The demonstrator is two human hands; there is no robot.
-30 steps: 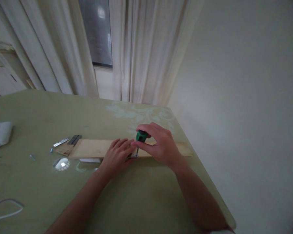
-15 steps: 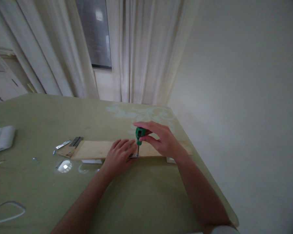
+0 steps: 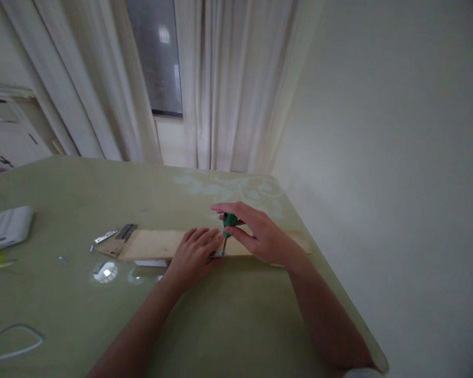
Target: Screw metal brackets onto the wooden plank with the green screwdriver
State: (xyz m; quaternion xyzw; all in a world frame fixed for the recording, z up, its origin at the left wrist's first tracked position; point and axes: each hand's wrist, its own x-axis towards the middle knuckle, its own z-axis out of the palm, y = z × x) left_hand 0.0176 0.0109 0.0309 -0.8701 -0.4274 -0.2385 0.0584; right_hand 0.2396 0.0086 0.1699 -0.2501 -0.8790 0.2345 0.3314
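Note:
A pale wooden board (image 3: 153, 244) lies lengthwise across the table. My left hand (image 3: 195, 254) rests flat on it, fingers stretched out, its thumb beside a small metal plate (image 3: 216, 254) at the board's front edge. That plate is partly hidden, so I cannot tell its exact shape. Pinched between the thumb and fingers of my right hand (image 3: 260, 233) is a green-handled screwdriver (image 3: 229, 223). It stands nearly upright, its tip down at the metal plate. Whether a screw sits under the tip is too small to see.
At the board's left end lie a dark hinge-like plate (image 3: 126, 231) and a shiny metal piece (image 3: 105, 236). A white block (image 3: 152, 263) sits under the board. Farther left are a white case (image 3: 10, 226) and a white cable (image 3: 18, 326). A wall (image 3: 378, 184) borders the table's right.
My right hand has turned the screwdriver a little; its handle leans slightly to the right and its fingers have shifted. My left hand stays on the board. The view has moved slightly.

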